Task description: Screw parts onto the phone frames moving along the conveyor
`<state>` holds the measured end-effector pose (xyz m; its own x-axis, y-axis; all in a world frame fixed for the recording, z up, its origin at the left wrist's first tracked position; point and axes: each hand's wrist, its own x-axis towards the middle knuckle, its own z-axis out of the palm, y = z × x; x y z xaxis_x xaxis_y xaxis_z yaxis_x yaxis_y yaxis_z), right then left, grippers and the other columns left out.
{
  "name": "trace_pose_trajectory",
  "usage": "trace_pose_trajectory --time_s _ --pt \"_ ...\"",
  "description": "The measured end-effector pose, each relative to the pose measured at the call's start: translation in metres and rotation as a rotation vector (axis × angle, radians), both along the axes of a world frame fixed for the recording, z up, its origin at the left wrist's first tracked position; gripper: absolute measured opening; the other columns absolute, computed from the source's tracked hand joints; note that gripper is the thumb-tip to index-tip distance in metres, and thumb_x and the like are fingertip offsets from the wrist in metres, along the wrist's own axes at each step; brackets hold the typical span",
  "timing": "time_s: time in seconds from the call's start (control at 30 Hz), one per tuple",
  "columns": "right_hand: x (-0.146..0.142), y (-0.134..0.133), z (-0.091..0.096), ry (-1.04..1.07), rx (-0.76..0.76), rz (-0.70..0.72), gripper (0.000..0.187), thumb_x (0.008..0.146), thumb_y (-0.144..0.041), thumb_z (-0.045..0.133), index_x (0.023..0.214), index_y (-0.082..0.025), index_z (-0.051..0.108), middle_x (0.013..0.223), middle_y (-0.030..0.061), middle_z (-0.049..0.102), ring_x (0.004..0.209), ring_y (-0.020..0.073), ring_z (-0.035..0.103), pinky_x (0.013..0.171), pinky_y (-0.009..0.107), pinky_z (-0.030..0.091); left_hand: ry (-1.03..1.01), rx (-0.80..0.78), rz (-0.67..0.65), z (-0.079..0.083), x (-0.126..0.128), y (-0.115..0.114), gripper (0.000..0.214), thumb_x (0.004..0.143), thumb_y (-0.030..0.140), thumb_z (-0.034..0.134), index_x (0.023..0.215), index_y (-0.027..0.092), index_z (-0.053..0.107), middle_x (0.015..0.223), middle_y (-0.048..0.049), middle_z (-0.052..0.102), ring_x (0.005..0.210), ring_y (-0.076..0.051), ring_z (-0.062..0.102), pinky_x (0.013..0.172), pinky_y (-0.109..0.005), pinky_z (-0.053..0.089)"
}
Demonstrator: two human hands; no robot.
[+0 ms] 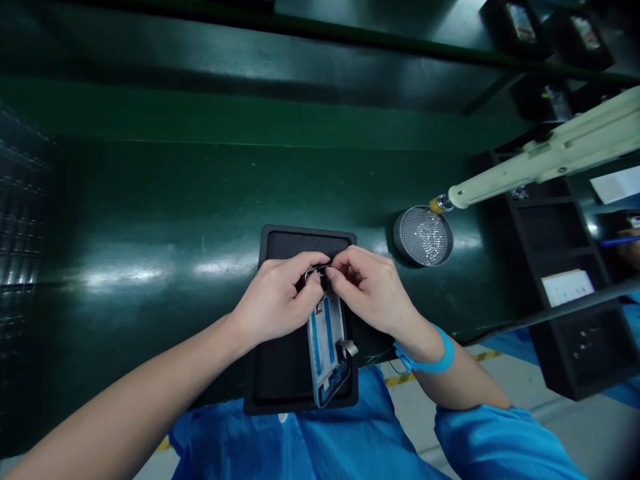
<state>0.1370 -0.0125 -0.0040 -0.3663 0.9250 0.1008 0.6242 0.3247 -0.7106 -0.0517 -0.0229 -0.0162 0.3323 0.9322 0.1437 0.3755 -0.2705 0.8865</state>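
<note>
An opened phone body (327,347) with a blue and white inside lies on a black tray (280,373) at the near edge of the green bench. My left hand (277,300) and my right hand (367,287) meet over the phone's far end. Both pinch a small metal part (316,271) there, fingers pressed together. A blue strap (433,357) circles my right wrist.
A round dish of small screws (424,235) sits right of the tray. A cream electric screwdriver (545,157) hangs over it, tip near the dish. Black shelves with bins (570,293) stand at the right. Another person's hand with a pen (627,243) shows at the far right.
</note>
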Motion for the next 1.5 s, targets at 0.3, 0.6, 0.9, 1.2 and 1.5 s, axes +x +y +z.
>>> trace_pose_trajectory --time_s 0.3,0.6,0.9,1.2,1.5 --pt "-0.002 -0.001 -0.005 -0.013 0.034 -0.006 0.011 0.086 -0.013 0.059 0.076 -0.018 0.058 0.069 -0.0012 0.058 0.06 0.0105 0.051 0.056 0.023 0.038 -0.011 -0.013 -0.027 0.002 0.001 0.0 0.026 0.092 0.012 0.052 0.113 0.013 0.068 0.069 0.0036 0.069 0.056 -0.008 0.061 0.053 -0.019 0.045" --pt "-0.001 -0.002 -0.007 -0.017 0.068 0.013 0.01 0.086 -0.013 0.059 0.077 -0.018 0.057 0.069 -0.0011 0.058 0.06 0.0104 0.05 0.056 0.024 0.038 -0.003 -0.033 -0.033 0.0 0.0 0.0 0.027 0.093 0.013 0.052 0.115 0.013 0.067 0.068 0.0043 0.068 0.053 -0.008 0.06 0.052 -0.019 0.045" --pt "0.001 -0.001 -0.008 -0.045 0.094 0.002 0.012 0.084 -0.009 0.056 0.076 -0.018 0.058 0.069 -0.001 0.057 0.06 0.0108 0.05 0.057 0.025 0.039 -0.007 -0.053 -0.024 0.001 0.0 -0.001 0.025 0.093 0.014 0.051 0.112 0.014 0.068 0.065 0.0053 0.066 0.045 -0.006 0.053 0.045 -0.018 0.039" --pt "0.013 0.001 -0.003 0.042 0.015 0.094 0.014 0.093 -0.011 0.054 0.1 -0.017 0.065 0.09 0.0038 0.061 0.071 0.0122 0.055 0.062 0.026 0.047 0.016 -0.077 -0.023 0.004 0.0 0.0 0.027 0.093 0.015 0.05 0.114 0.014 0.067 0.064 0.0053 0.066 0.041 -0.005 0.048 0.044 -0.018 0.039" --pt "0.018 0.002 -0.002 0.037 0.052 0.172 0.017 0.098 -0.015 0.055 0.109 -0.017 0.068 0.098 0.0073 0.064 0.08 0.0153 0.062 0.068 0.03 0.055 0.008 -0.101 -0.032 0.003 0.0 -0.001 0.029 0.094 0.017 0.05 0.119 0.014 0.065 0.064 0.0052 0.067 0.042 -0.006 0.051 0.044 -0.018 0.041"
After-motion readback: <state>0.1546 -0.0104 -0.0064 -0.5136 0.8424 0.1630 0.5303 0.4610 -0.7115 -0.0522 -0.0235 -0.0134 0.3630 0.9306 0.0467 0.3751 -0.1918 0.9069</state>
